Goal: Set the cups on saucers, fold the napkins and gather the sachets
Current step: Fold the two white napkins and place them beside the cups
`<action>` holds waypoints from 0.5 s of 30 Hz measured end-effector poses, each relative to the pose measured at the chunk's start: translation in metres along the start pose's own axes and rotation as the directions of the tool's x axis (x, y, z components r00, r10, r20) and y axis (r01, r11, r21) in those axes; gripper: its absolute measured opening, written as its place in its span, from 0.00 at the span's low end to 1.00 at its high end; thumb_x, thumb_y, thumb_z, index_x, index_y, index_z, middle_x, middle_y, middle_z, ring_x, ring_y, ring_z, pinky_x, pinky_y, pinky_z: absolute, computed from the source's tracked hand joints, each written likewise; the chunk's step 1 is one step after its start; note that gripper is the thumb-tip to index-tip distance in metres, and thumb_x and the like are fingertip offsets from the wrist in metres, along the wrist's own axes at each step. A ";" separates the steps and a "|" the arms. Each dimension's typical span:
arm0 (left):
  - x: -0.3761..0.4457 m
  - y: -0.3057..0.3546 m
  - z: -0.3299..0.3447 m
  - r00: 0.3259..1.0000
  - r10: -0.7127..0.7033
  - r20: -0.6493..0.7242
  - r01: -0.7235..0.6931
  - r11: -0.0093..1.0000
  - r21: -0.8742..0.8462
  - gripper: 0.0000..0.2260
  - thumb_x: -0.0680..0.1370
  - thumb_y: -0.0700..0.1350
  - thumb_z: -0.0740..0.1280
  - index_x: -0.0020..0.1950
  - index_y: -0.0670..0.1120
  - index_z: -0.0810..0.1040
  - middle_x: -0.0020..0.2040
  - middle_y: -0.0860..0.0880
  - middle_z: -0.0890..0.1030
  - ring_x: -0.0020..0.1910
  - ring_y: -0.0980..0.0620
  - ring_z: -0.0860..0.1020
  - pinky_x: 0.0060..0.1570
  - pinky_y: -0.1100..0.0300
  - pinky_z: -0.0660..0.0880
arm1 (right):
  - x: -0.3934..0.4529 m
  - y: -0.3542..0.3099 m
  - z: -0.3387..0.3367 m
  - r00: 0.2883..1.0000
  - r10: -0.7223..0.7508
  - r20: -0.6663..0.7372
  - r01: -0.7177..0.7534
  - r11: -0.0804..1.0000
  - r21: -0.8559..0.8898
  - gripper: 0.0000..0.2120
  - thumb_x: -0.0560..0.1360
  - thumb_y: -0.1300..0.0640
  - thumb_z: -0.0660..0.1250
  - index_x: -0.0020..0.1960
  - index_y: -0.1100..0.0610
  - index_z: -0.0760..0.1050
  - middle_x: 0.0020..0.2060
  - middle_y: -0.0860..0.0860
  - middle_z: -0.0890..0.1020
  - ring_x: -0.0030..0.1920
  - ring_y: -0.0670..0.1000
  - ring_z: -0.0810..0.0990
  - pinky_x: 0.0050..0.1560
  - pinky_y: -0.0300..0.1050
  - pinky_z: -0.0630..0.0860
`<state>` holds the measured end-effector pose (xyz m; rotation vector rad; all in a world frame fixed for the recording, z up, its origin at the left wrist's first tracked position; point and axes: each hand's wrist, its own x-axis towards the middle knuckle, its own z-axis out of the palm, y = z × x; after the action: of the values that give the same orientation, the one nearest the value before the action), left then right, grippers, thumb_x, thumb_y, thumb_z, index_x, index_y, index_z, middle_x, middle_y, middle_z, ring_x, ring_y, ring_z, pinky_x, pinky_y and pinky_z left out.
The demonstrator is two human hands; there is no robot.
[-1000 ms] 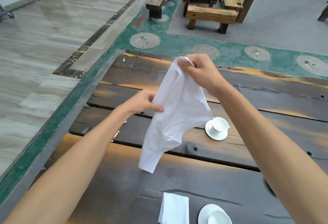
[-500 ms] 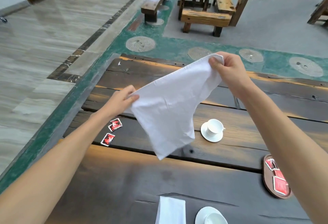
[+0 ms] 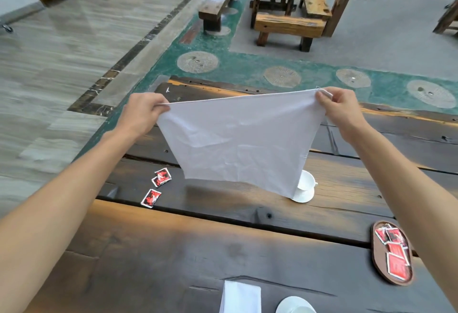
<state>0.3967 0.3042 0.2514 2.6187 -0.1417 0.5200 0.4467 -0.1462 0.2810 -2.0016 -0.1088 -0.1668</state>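
We stand at a dark plank table [image 3: 247, 250], and the biggest thing over it is the white napkin [image 3: 243, 144], stretched out flat in the air above the middle planks, its top edge taut and its lower corner hanging down toward the far cup. Our left hand [image 3: 143, 111] pinches the napkin's upper left corner, and our right hand [image 3: 339, 109] pinches the upper right corner, the two hands held well apart with the cloth spanning between them. Near the table's right edge lies an oval wooden tray [image 3: 379, 270] holding several red sachets [image 3: 396, 255]. At the near edge, a folded napkin [image 3: 240, 296] lies flat, and just beside it on the right sits a white cup on a saucer [image 3: 295, 306], cut off by the frame. Past the middle of the table, a second cup on its saucer [image 3: 306, 187] stands partly hidden behind the hanging napkin corner. Toward the left edge, three loose sachets [image 3: 158, 186] lie on the planks, two touching and one a little nearer to us
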 end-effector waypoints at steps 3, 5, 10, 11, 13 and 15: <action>-0.003 -0.001 -0.002 0.997 0.000 -0.074 -0.002 0.999 -0.034 0.03 0.74 0.41 0.71 0.45 0.43 0.84 0.43 0.45 0.85 0.45 0.47 0.81 0.47 0.58 0.72 | -0.001 0.006 0.001 1.000 0.003 0.015 -0.003 1.000 0.001 0.10 0.79 0.56 0.63 0.42 0.56 0.79 0.33 0.47 0.76 0.33 0.42 0.72 0.34 0.36 0.69; -0.006 -0.001 -0.002 0.994 -0.039 -0.099 0.032 0.997 -0.069 0.03 0.74 0.41 0.72 0.44 0.43 0.85 0.41 0.45 0.85 0.41 0.51 0.80 0.46 0.60 0.72 | 0.000 0.012 0.002 1.000 0.013 0.017 -0.013 1.000 -0.013 0.10 0.79 0.56 0.63 0.45 0.58 0.81 0.35 0.48 0.79 0.34 0.41 0.75 0.38 0.38 0.72; -0.009 -0.003 -0.004 0.972 -0.219 -0.081 0.198 0.956 -0.217 0.03 0.75 0.41 0.70 0.43 0.45 0.84 0.34 0.44 0.83 0.35 0.49 0.83 0.47 0.61 0.78 | 0.003 0.019 0.006 1.000 0.017 0.012 -0.016 0.999 -0.037 0.11 0.80 0.57 0.63 0.49 0.62 0.81 0.40 0.52 0.80 0.36 0.45 0.75 0.39 0.41 0.72; -0.009 -0.003 -0.005 0.968 -0.235 -0.085 0.210 0.950 -0.233 0.03 0.75 0.41 0.70 0.42 0.46 0.84 0.33 0.44 0.83 0.34 0.53 0.82 0.46 0.66 0.76 | 0.004 0.019 0.007 1.000 0.011 0.009 -0.011 0.999 -0.043 0.11 0.79 0.57 0.63 0.48 0.63 0.81 0.39 0.53 0.79 0.37 0.47 0.74 0.39 0.43 0.71; -0.007 -0.002 -0.006 0.963 -0.253 -0.095 0.222 0.941 -0.253 0.03 0.75 0.41 0.70 0.42 0.46 0.84 0.32 0.45 0.82 0.31 0.63 0.80 0.40 0.77 0.71 | 0.006 0.020 0.007 1.000 0.005 -0.005 -0.005 0.998 -0.063 0.14 0.79 0.55 0.63 0.47 0.65 0.79 0.37 0.53 0.76 0.38 0.49 0.72 0.38 0.45 0.68; -0.005 -0.001 -0.007 0.958 -0.269 -0.101 0.234 0.934 -0.271 0.03 0.75 0.41 0.70 0.42 0.45 0.83 0.32 0.46 0.82 0.30 0.69 0.79 0.37 0.81 0.68 | 0.007 0.022 0.007 1.000 -0.005 -0.009 0.005 0.997 -0.078 0.17 0.78 0.53 0.63 0.47 0.68 0.77 0.36 0.53 0.73 0.38 0.50 0.69 0.40 0.47 0.65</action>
<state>0.3899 0.3083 0.2549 2.2960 0.1614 0.5481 0.4569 -0.1489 0.2599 -2.0783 -0.1026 -0.1863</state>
